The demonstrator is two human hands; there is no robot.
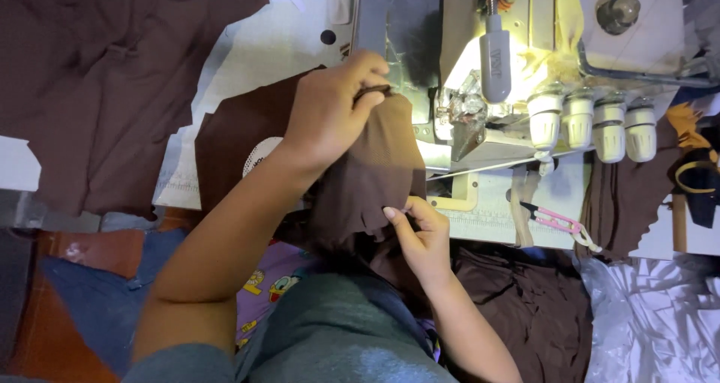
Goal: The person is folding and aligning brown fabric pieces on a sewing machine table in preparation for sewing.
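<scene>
Pinching soft, light brown fabric (pixel 371 173) just before the sewing machine (pixel 487 75): left hand (pixel 330 109) closing on the top fold, right hand (pixel 420 233) nipping the lower edge. Limp, likely handling best by edges.

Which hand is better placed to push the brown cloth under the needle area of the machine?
Probably the left hand: it grips the top of the brown cloth right beside the sewing machine. The right hand pinches the lower edge, farther from it.
</scene>
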